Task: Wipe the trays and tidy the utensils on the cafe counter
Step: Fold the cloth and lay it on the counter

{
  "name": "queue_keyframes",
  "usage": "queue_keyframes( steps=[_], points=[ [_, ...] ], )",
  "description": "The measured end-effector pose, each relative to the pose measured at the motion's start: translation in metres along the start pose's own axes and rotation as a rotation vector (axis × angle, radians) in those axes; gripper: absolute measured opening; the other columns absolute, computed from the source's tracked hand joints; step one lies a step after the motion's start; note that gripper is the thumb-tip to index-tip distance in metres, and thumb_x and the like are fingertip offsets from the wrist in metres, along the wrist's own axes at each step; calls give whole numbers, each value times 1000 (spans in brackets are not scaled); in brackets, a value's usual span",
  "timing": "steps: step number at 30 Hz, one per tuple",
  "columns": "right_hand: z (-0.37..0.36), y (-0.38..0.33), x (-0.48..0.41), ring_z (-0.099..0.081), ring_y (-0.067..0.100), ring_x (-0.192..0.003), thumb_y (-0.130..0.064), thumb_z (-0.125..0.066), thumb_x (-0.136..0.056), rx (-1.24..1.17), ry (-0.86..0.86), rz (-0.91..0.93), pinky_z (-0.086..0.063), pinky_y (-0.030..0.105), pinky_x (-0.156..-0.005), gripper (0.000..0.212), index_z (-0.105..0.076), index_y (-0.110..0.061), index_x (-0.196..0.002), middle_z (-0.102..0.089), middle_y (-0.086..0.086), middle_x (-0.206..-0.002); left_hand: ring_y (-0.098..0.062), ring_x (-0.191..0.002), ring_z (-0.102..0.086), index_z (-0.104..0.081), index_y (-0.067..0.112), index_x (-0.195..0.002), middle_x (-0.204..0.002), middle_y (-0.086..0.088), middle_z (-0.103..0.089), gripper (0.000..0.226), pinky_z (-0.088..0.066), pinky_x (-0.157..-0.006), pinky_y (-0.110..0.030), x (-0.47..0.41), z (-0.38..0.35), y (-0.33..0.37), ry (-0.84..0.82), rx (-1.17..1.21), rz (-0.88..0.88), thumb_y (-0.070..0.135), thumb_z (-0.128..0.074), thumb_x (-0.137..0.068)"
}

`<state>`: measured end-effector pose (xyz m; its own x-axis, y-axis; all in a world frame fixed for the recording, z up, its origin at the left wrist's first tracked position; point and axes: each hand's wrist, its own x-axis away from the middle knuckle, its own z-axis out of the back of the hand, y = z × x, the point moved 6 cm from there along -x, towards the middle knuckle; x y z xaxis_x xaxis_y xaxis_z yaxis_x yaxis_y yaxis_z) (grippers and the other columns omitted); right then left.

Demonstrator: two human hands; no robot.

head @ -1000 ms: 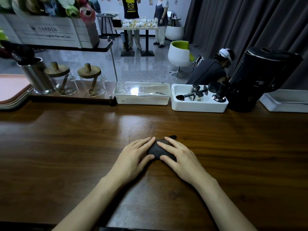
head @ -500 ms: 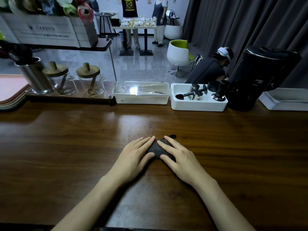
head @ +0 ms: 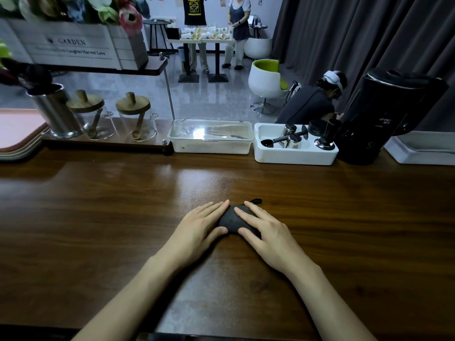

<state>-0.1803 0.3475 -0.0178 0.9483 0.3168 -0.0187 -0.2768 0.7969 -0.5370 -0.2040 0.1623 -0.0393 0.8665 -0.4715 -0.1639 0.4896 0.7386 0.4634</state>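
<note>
The left hand and right hand lie open with straight fingers, pressing a dark bunched cloth between them on the near middle of the wooden surface. Along the far edge sit a clear-lidded box and, just right of it, a white tray holding metal utensils. Stacked trays lie at the far left, near 2 glass jars.
</note>
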Motion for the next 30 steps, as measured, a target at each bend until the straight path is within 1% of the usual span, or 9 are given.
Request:
queue_keyframes(
  steps=[4, 6, 8, 11, 14, 19, 23, 27, 30],
  points=[
    [1, -2, 0, -21, 14, -151, -47, -48, -103, 10, -16, -8, -19, 29, -118, 52, -31, -48, -152, -22, -16, -164, -18, -151, -32, -27, 30, -159, -161, 8, -36, 70, -20, -123, -28, 1, 0, 1, -9, 15, 13, 61, -36, -97],
    [2, -2, 0, -20, 14, -151, -47, -47, -103, 31, -26, -1, -14, 26, -116, 53, -29, -49, -153, -20, -16, -165, -18, -152, -29, -24, 32, -159, -162, 8, -35, 70, -21, -125, -34, 3, 0, 1, -9, 13, 34, 61, -35, -97],
    [0, -1, -1, -18, 15, -152, -46, -46, -104, 46, -41, 4, -15, 28, -117, 54, -26, -50, -154, -18, -16, -165, -18, -152, -27, -22, 33, -160, -163, 8, -34, 68, -20, -125, -35, 7, 1, 1, 1, 4, 56, 58, -40, -99],
    [-1, -1, -1, -15, 12, -153, -42, -45, -104, 50, -60, 33, -18, 30, -119, 57, -21, -51, -155, -13, -16, -166, -18, -153, -26, -22, 33, -161, -162, 8, -35, 66, -13, -123, -27, 11, 2, 3, 39, 4, 81, 41, -53, -103],
    [3, 0, 3, -9, 8, -153, -41, -47, -103, 43, -66, 61, -18, 30, -118, 61, -17, -52, -155, -6, -16, -167, -19, -151, -30, -24, 32, -160, -160, 7, -40, 66, -15, -121, -24, 18, 4, 4, 76, 16, 107, 34, -55, -102],
    [2, 0, 1, -22, 10, -150, -37, -49, -104, 78, -29, 108, -23, 24, -114, 51, -33, -48, -152, -15, -13, -166, -17, -146, -37, -34, 31, -157, -155, 4, -48, 64, -14, -113, -5, 41, 19, -1, 162, 43, 207, 33, -59, -98],
    [-17, -25, -16, -27, 14, -150, -42, -47, -104, 97, -59, 141, -30, 32, -117, 53, -29, -49, -153, -18, -11, -166, -15, -148, -35, -34, 34, -157, -155, 9, -47, 65, -24, -114, -16, 60, 31, -11, 182, 48, 269, 44, -59, -98],
    [-43, -72, -42, -29, 15, -149, -44, -47, -104, 111, -89, 179, -32, 33, -117, 54, -29, -47, -154, -20, -9, -166, -20, -146, -38, -38, 33, -156, -153, 12, -50, 62, -24, -113, -15, 83, 55, -45, 214, 1, 339, 41, -58, -98],
    [-67, -115, -65, -31, 18, -148, -44, -47, -104, 124, -104, 207, -34, 36, -115, 53, -29, -47, -154, -21, -8, -166, -19, -147, -38, -37, 38, -156, -152, 12, -50, 60, -31, -119, -35, 107, 81, -86, 244, -43, 400, 43, -53, -98]
  ],
)
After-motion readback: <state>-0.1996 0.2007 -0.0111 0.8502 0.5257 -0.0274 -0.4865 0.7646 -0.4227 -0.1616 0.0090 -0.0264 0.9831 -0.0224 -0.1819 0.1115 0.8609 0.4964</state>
